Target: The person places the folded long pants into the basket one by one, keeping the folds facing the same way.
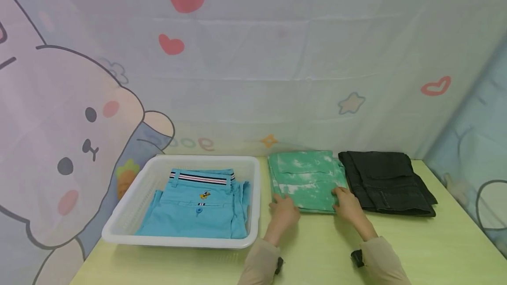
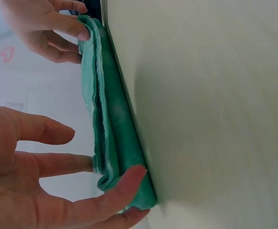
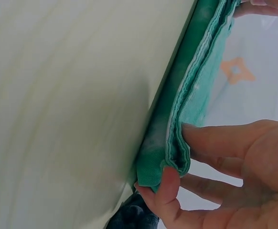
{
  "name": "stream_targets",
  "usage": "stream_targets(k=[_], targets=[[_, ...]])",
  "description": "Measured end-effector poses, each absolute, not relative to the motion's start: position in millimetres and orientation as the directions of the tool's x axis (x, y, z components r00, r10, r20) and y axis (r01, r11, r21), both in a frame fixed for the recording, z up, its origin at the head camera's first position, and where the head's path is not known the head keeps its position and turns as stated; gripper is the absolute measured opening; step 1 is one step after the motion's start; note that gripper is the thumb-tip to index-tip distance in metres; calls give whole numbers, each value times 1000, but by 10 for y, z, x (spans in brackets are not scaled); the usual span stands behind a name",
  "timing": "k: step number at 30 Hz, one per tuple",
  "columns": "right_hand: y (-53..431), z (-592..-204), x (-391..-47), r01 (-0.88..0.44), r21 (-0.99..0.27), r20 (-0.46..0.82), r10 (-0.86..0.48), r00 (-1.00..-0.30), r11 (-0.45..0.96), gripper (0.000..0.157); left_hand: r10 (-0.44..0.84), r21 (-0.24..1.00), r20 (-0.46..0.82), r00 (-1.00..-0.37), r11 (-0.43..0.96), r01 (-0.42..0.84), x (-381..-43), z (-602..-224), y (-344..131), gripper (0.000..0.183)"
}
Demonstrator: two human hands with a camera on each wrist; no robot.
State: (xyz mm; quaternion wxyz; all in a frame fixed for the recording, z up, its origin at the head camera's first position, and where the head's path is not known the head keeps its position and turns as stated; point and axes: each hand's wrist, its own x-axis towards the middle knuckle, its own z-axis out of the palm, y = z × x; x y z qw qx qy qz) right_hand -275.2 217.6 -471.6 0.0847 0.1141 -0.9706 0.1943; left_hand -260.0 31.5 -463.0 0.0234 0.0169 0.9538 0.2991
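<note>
Folded green pants (image 1: 306, 181) with pale blotches lie flat on the table. At their near left corner, my left hand (image 1: 284, 212) holds the edge, thumb against the front and other fingers around the side. My right hand (image 1: 348, 203) grips the near right corner. In the left wrist view, the left hand's index finger (image 2: 48, 131) stands apart from the cloth while the thumb touches the layered front edge. The right wrist view has the right thumb (image 3: 169, 183) on the folded corner and the index fingertip on the upper layer.
On the left stands a white plastic basket (image 1: 255, 201) holding folded light-blue pants (image 1: 198, 217) with a striped waistband. Folded black pants (image 1: 388, 184) lie right of the green ones. A printed cloth (image 1: 309, 56) hangs behind the yellow-green table (image 1: 317, 250).
</note>
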Motion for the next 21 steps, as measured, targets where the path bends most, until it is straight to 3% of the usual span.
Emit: stream_targets(k=[10, 15, 21], targets=[[2233, -4695, -2717, -288, -369, 201, -226, -953, 884, 34, 99, 140, -75, -992, 986, 87, -2346, -4554, 507, 36], [2248, -4673, -2726, -289, -377, 191, -232, -954, 880, 37, 106, 37, -76, -991, 994, 103, -2210, -4498, 562, 31], [2271, -4702, -2727, -268, -390, 148, -227, -963, 881, 41, 96, 12, -72, -993, 995, 95, -2102, -4499, 619, 21]])
